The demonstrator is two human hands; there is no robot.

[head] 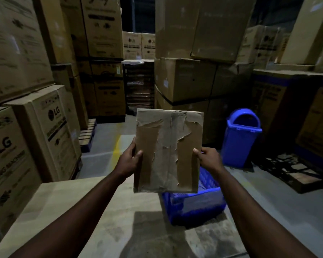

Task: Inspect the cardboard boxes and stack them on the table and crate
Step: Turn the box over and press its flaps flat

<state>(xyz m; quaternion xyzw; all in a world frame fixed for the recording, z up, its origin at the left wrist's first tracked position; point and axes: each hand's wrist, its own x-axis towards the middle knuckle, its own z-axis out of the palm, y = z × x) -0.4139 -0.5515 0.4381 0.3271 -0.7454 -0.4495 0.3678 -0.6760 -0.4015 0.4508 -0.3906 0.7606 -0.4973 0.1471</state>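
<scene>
I hold a small brown cardboard box [168, 151] upright in front of me, its taped face torn and peeling. My left hand [130, 161] grips its left edge, thumb on the front. My right hand [209, 159] grips the right edge the same way. The box hangs above the far edge of a light wooden table [69, 207] and above a blue plastic crate [198, 203] that stands on the floor to the table's right. The box hides part of the crate.
Tall stacks of large cardboard appliance boxes [45, 131] line the left, back and right. A blue swing-lid bin [241, 136] stands right of the crate. A dark pallet [295, 172] lies on the floor at right. A grey aisle with a yellow line [117, 144] runs ahead.
</scene>
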